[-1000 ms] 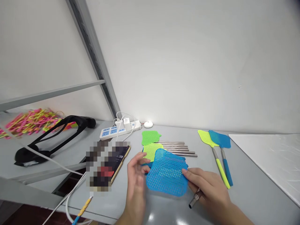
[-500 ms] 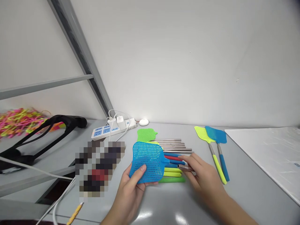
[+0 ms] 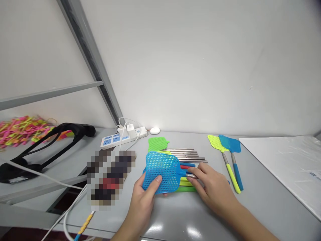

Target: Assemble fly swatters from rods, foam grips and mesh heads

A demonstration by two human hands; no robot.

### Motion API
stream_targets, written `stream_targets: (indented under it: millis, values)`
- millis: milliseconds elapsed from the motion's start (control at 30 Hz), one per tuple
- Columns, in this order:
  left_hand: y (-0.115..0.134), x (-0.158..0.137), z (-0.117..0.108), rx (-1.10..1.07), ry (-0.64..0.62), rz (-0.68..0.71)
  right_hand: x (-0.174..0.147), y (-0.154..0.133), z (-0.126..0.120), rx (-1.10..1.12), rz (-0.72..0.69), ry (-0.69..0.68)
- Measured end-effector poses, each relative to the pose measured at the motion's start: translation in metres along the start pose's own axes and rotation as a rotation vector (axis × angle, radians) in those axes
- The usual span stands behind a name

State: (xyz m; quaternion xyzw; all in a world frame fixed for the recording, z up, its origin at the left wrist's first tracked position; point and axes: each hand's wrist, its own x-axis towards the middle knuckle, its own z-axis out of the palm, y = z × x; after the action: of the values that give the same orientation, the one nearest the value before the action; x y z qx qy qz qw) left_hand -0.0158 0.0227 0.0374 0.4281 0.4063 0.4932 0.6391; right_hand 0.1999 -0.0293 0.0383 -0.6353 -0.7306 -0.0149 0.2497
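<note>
My left hand (image 3: 144, 201) grips a blue fly swatter head (image 3: 165, 165), thumb lying on its perforated face. My right hand (image 3: 213, 185) is closed on a metal rod (image 3: 191, 175) whose tip meets the head's narrow neck. A bit of blue shows past the right hand, perhaps the rod's handle. Partly hidden below the head lie red, blue, yellow and green handles (image 3: 185, 189). Several bare metal rods (image 3: 187, 154) rest behind them. A green swatter head (image 3: 157, 144) lies at the back, with a yellow one (image 3: 164, 152) mostly covered.
Right of my hands lie a yellow fly swatter (image 3: 230, 174) and a blue one (image 3: 237, 172). A white sheet (image 3: 288, 160) covers the far right. At left are a power strip (image 3: 125, 137), cables, a pixelated patch, a black frame (image 3: 57, 150) and colourful pieces (image 3: 25, 130).
My right hand has brought the metal rod left and slightly up against the neck of the blue head. The left hand has shifted slightly right with the head.
</note>
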Motion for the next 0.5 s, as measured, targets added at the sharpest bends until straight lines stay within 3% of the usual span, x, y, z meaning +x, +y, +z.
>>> stream_targets:
  millis: [167,300,500]
  values:
    - [-0.001,-0.009,0.002,0.197,-0.031,0.081,-0.002,-0.001,0.002,-0.013,-0.048,0.024]
    - [-0.005,-0.008,0.001,0.123,0.074,0.107,0.000,0.000,-0.002,-0.015,-0.038,0.087]
    - [-0.008,0.002,-0.005,0.023,0.111,0.056,0.002,0.003,-0.004,-0.048,-0.060,0.174]
